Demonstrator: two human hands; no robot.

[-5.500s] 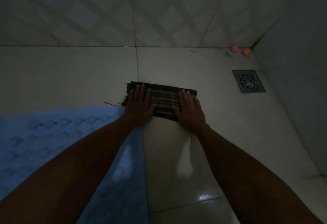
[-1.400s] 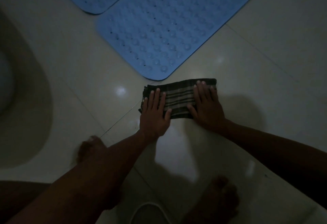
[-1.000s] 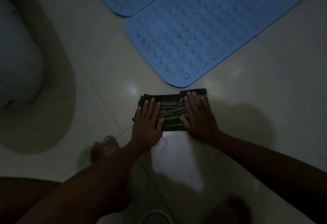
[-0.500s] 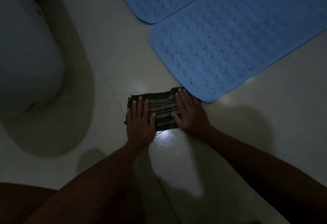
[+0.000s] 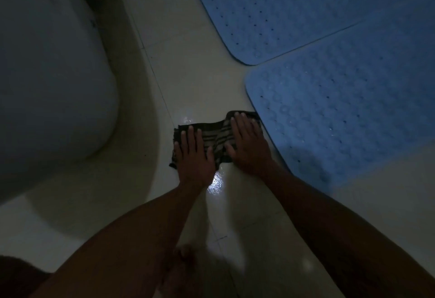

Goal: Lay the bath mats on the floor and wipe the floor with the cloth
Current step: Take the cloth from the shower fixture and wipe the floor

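Note:
A dark folded cloth (image 5: 215,136) with pale stripes lies on the cream tiled floor (image 5: 202,79). My left hand (image 5: 194,156) presses flat on its left half, fingers together. On its right half my right hand (image 5: 247,143) lies flat too, and the cloth bunches up a little between the two. Two blue rubber bath mats lie flat on the floor to the right: the near mat (image 5: 348,111) almost touches the cloth's right end, and the far mat (image 5: 270,15) sits behind it.
A large white toilet bowl (image 5: 49,81) fills the left side, its shadow reaching close to the cloth. A wet shine (image 5: 215,182) marks the tile just below my hands. My foot (image 5: 181,264) shows dimly at the bottom.
Both hands have slid the cloth along the floor from the open tiles toward the toilet, past the corner of the near mat. The cloth has bunched slightly in the middle.

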